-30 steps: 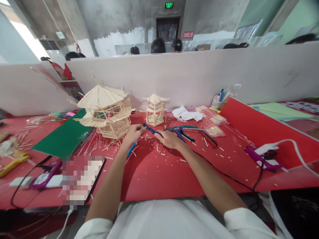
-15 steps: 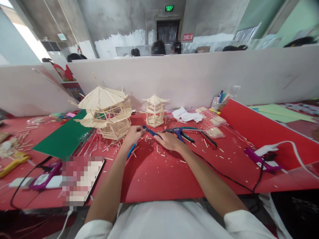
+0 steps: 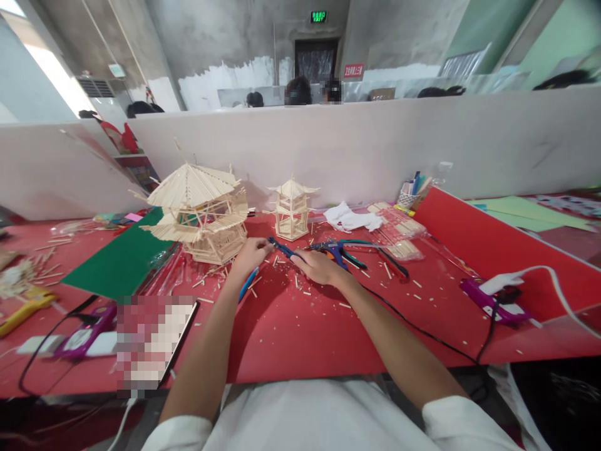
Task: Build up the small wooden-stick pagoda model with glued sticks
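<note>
My right hand [image 3: 318, 266] is closed around the handles of dark blue pliers [image 3: 283, 249], whose head points left. At that head is my left hand [image 3: 253, 254], its fingers pinched together; what they hold is too small to make out. A blue pen-like tool [image 3: 248, 285] lies beneath my left wrist. Behind my left hand stands a large pavilion model [image 3: 206, 213] built of thin wooden sticks. A smaller stick pavilion [image 3: 292, 210] stands just beyond the pliers. Short cut sticks [image 3: 306, 293] and chips are scattered around both hands.
A blue glue gun [image 3: 335, 250] and green-handled pliers [image 3: 353, 259] lie right of my right hand. Bagged sticks [image 3: 404, 238] and white cloth [image 3: 352, 218] lie behind. A phone [image 3: 157, 341], green board [image 3: 117, 257], red board [image 3: 507, 250] and purple power strips [image 3: 495, 300] flank my arms.
</note>
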`<state>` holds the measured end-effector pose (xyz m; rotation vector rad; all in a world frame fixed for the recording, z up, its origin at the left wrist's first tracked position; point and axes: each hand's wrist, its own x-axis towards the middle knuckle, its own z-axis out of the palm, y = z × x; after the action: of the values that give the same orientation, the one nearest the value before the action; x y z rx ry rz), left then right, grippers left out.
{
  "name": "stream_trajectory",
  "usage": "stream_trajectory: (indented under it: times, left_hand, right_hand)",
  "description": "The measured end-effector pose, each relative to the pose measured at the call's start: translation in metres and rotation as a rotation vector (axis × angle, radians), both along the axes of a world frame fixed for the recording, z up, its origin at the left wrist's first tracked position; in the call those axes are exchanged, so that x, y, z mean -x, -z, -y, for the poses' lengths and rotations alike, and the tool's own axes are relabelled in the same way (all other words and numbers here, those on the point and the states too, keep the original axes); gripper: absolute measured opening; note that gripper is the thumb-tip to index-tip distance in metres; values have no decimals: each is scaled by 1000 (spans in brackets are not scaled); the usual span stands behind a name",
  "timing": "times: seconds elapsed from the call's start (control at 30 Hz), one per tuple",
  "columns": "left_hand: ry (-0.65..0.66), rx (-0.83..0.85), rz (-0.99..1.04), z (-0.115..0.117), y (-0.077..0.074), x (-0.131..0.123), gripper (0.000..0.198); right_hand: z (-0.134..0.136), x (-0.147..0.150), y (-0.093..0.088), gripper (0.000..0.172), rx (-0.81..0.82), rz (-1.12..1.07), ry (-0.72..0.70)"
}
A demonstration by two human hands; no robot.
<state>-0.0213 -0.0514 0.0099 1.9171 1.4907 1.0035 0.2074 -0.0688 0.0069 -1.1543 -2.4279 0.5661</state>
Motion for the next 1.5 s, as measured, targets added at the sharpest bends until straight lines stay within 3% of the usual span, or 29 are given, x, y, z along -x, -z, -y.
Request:
stream_trajectory:
  times: [0.8,1.17,1.5]
  left_hand:
    - [-44,96,-42,-6,7,3,28]
    - [35,137,309,-2,1,1,29]
    - [150,302,627,9,-6,-1,25]
  right_hand:
    - [1,2,3,43,-116,190,21]
    - [0,10,3,45,-72,73,90]
    - [17,13,-10,47,34,318,345]
